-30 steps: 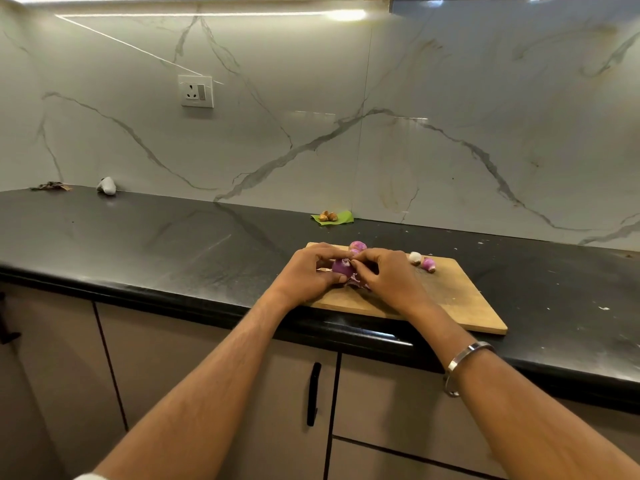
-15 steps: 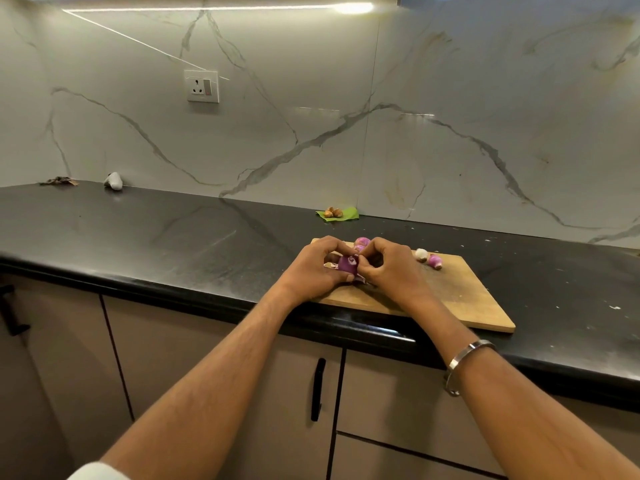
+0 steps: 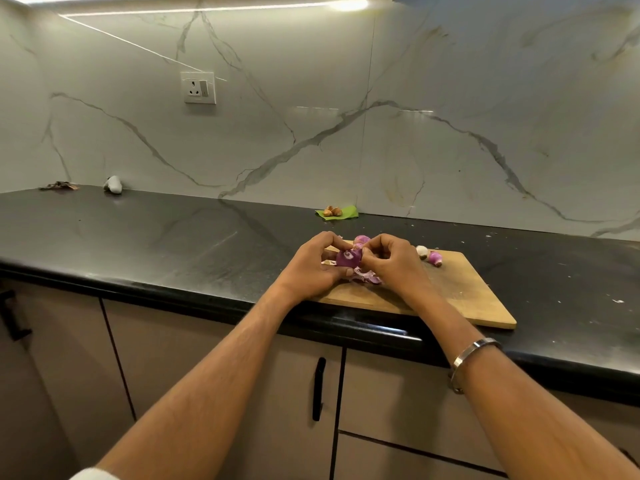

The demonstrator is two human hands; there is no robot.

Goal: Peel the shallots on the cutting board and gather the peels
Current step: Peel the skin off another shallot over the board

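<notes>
Both hands meet over the near-left part of the board [image 3: 460, 292]. Left hand [image 3: 311, 268] has its fingers curled round a purple shallot [image 3: 348, 258], holding it just above the wood. Right hand [image 3: 393, 263] pinches at the shallot's right side with thumb and fingertip, likely on a flap of skin; the exact contact is too small to confirm.

Progress, as a judgement: mid-task. The held shallot looks glossy purple, so probably mostly peeled. A loose heap of peels [image 3: 367, 277] lies on the board directly under and between the hands, touching the left fingers, roughly gathered already but not cleared. Another shallot [image 3: 362, 240] sits just beyond the hands, partly hidden, peel state unclear. Right of the right hand are two more pieces: a whitish one [image 3: 421, 251] and a pink one [image 3: 435, 258], touching or nearly so; peeled or not, can't tell. So left to do: finish this one, check the others, collect the peels.

Around: far beyond the hands, by the wall, a green leaf [image 3: 341, 213] with small brown bits on it. Far left, a white object [image 3: 113, 184] and dark scraps [image 3: 59, 185]. Bracelet [image 3: 471, 358] on the right wrist. Nothing blocks the hands; the peel heap sits close under the work.
</notes>
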